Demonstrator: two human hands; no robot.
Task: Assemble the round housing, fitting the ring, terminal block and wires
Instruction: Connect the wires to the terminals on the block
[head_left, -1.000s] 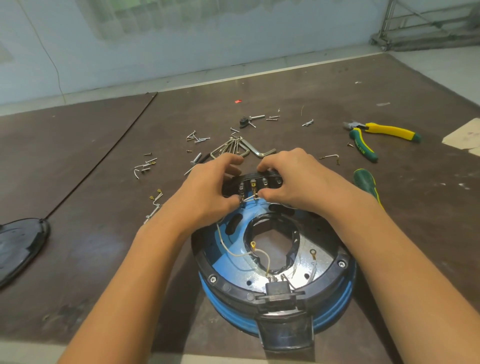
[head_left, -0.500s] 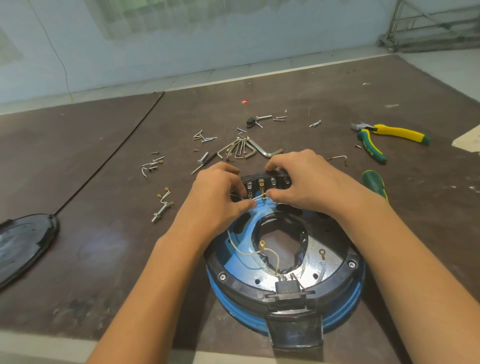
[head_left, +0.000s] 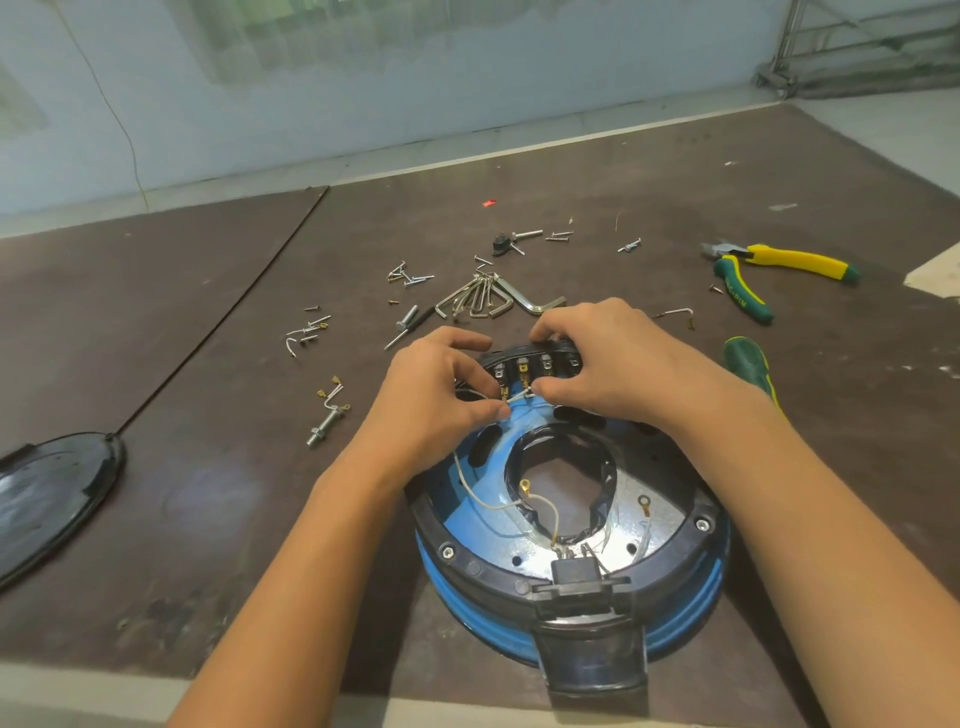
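The left hand (head_left: 431, 400) grip is closed, pinching the thin white wire (head_left: 493, 505) at the black curved terminal block (head_left: 519, 364); the right hand (head_left: 613, 364) grips that block above the round blue-and-black housing (head_left: 675, 597)

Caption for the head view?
Left hand pinches a white wire at the terminal block, gripped by the right hand, atop the blue round housing.

The round housing (head_left: 680, 639) is blue with a black ring (head_left: 467, 564). The pliers (head_left: 769, 270) have yellow-and-green handles. The table (head_left: 208, 312) is dark brown.
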